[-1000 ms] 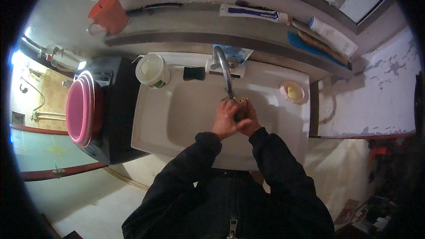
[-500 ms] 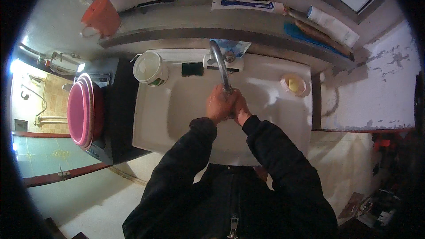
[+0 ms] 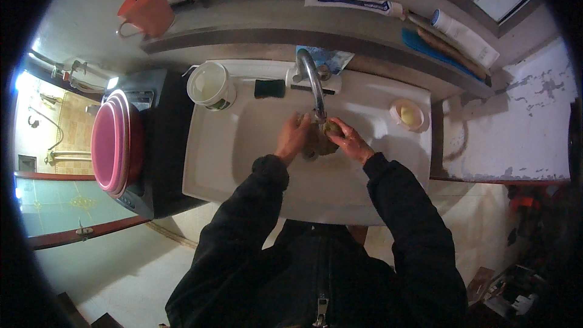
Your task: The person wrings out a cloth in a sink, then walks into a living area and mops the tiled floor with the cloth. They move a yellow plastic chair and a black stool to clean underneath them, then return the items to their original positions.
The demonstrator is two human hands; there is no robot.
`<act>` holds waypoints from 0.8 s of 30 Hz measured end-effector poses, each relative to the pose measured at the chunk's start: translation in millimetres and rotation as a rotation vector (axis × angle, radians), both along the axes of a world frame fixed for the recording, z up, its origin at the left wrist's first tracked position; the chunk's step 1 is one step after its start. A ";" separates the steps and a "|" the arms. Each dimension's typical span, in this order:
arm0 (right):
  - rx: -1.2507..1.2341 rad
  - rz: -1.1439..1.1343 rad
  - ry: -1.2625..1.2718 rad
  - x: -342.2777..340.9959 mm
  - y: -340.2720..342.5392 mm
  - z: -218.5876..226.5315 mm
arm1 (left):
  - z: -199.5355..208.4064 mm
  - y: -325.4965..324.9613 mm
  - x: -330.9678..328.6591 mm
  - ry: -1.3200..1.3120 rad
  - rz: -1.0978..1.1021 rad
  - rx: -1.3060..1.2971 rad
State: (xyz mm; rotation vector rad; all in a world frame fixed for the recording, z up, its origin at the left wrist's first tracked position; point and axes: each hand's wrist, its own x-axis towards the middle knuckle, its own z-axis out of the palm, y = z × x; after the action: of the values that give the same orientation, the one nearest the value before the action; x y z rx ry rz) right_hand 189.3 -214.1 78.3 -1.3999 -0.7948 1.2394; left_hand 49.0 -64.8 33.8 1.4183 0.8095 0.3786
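Under the curved metal tap (image 3: 314,88) in the white sink (image 3: 255,176), my two wet hands are apart. On the left, my left hand (image 3: 293,138) has its fingers loosely bent toward the tap's mouth, and I see nothing held in them. My right hand (image 3: 352,141) closes its fingers round a small greenish-brown lump (image 3: 331,127), whose kind I cannot make out. Between the hands, below the tap, there is a blurred brown patch (image 3: 313,143) near the drain; whether it is water, dirt or a thing is unclear.
A white bucket (image 3: 210,87) and a dark green sponge (image 3: 269,88) sit at the sink's back left. A pink soap dish (image 3: 406,115) with yellow soap is on the right. Above runs a shelf (image 3: 267,15) with an orange mug (image 3: 146,11). Pink basins (image 3: 111,144) stand left.
My hands, clasped together under the tap before, have separated, the right one moving right. The greenish-brown lump now shows in my right fingers. The view has shifted slightly.
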 end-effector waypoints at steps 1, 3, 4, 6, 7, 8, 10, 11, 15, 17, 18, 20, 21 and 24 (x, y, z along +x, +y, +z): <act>0.039 0.028 -0.012 4.0 -5.4 -2.1 | -2.4 0.6 0.3 0.019 -0.001 0.126; 0.094 0.092 -0.297 7.3 -11.7 -11.7 | -6.5 -3.1 1.9 0.031 -0.028 0.278; 0.110 0.128 -0.572 6.9 -12.9 -18.8 | -6.8 -7.7 2.7 0.022 -0.056 0.305; 0.132 0.112 -0.748 2.1 -11.9 -36.3 | -1.1 -16.5 6.6 0.017 -0.126 0.317; 0.142 0.064 -0.646 -5.9 -8.7 -46.2 | 5.5 -21.7 8.5 0.026 -0.166 0.303; 0.155 0.016 -0.542 -9.9 -5.8 -53.3 | 14.3 -25.3 9.0 0.035 -0.204 0.292; 0.086 -0.014 -0.533 -10.2 -2.3 -59.3 | 36.1 -23.2 6.5 0.026 -0.269 0.236; -0.037 -0.031 -0.512 -8.8 -1.2 -58.4 | 46.0 -20.5 3.7 0.024 -0.302 0.207; -0.035 0.317 -1.066 9.1 -5.7 -32.3 | 51.3 7.8 -14.8 -0.132 -0.225 0.240; -0.217 0.427 -1.225 16.6 -10.1 -16.3 | 29.2 36.6 -29.7 -0.196 -0.230 0.282; -0.182 0.360 -1.241 18.4 -13.7 -9.7 | 13.4 52.3 -37.2 -0.180 -0.152 0.190; -0.034 0.178 -1.254 19.7 -20.8 -0.5 | -24.5 78.2 -49.8 -0.268 -0.018 0.160; -0.028 0.082 -1.133 21.2 -25.6 3.3 | -42.6 88.5 -56.6 -0.276 -0.034 0.110; 0.051 0.048 -1.005 21.1 -28.0 9.5 | -76.2 97.8 -72.8 -0.122 -0.113 0.432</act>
State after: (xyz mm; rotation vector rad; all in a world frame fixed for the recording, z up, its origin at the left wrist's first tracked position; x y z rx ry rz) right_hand 210.4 -242.2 87.7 -1.9658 -1.5126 0.4664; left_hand -23.8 33.1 -42.3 1.8135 0.5630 0.5710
